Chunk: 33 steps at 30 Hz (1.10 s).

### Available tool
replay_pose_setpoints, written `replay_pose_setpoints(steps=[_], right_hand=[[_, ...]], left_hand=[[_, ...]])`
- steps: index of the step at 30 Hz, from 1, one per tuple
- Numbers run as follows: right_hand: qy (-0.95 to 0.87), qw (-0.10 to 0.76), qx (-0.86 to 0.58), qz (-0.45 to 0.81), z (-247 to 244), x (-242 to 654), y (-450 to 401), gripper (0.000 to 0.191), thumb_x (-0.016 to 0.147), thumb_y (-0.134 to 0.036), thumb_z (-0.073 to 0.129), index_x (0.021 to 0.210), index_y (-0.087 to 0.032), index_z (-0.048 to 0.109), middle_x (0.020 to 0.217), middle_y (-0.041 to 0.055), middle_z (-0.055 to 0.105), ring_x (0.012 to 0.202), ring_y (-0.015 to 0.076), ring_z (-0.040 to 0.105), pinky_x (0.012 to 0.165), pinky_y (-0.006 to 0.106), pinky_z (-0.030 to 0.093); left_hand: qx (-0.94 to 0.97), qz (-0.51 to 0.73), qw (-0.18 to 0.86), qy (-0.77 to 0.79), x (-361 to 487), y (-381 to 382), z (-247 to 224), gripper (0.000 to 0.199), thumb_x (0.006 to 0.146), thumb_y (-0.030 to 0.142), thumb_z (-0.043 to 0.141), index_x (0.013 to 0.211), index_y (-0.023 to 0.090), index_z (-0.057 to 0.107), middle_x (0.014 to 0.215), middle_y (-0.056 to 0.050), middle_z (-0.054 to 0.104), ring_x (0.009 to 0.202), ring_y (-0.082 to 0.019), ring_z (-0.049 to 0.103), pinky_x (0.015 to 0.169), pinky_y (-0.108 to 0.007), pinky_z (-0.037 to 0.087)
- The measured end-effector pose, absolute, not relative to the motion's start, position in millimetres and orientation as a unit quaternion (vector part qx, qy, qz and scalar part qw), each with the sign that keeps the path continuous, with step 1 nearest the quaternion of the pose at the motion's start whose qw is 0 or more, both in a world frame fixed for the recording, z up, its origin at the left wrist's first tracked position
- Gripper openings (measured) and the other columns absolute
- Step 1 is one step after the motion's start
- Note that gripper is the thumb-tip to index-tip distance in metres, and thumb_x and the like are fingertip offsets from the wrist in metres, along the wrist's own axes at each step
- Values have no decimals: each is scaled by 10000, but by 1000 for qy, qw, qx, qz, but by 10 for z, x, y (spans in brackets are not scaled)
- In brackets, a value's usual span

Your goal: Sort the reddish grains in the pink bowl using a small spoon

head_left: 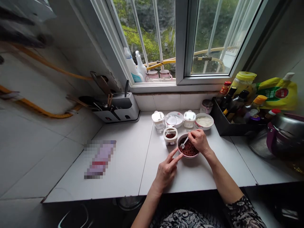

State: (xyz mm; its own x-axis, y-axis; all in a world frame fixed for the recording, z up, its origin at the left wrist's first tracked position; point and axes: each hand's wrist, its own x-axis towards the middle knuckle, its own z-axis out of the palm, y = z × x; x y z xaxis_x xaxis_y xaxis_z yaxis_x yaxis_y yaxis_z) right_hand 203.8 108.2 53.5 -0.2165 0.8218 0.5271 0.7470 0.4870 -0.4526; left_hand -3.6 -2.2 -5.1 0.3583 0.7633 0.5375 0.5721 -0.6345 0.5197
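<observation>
1. Near the front edge of the white tiled surface: left hand, fingers loosely extended, gripping nothing, two fingertips at the near-left rim of a round pink bowl.
2. Over the same bowl: right hand, pinching a small white plastic spoon between thumb and fingers, scoop down at the dark red grains.
3. Progress, as a judgement: apparently partway through spooning. Done: some grains already in a small clear white-rimmed jar, just beyond the bowl's left rim. Left: plenty of grains in the bowl; direction of transfer impossible to tell.
4. Counted, nearer: two hands, one spoon, one pink bowl, one jar of grains; toward the left edge, one flat purplish item, too blurred to name.
5. Counted, toward the far edge: two white-lidded clear jars, one white oval plate between, one white red-patterned bowl to the right.
6. Counted, right edge to far-right corner: one steel kettle with purple handle, then one black box of bottles, too crowded to count.
7. Counted, far-left corner: one grey-and-white utensil caddy.
</observation>
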Motion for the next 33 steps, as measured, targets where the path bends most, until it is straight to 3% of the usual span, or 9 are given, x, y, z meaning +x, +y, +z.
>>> replay_pose_setpoints(steps=[11,23,33], right_hand=[[-743,402,-529,83,584,2091,1090,416,931,-369,476,537,-238,494,531,16,595,578,165,529,792,318,430],[-750,389,-532,53,530,2093,1099,416,945,-362,472,550,-232,505,551,17,614,597,165,542,860,335,409],[-720,418,-543,105,605,2084,1079,441,912,-408,460,505,-239,430,502,12,551,549,156,499,716,307,420]], left_hand=[[814,392,117,413,-34,-28,-37,687,864,-34,418,1459,303,476,1507,-112,501,989,-146,722,844,-264,614],[816,391,113,410,-33,-24,-52,696,865,-33,418,1474,302,458,1512,-117,495,989,-146,725,843,-259,610],[815,384,115,419,-35,-28,-48,700,854,-34,425,1465,305,471,1515,-104,496,1011,-152,719,851,-265,611]])
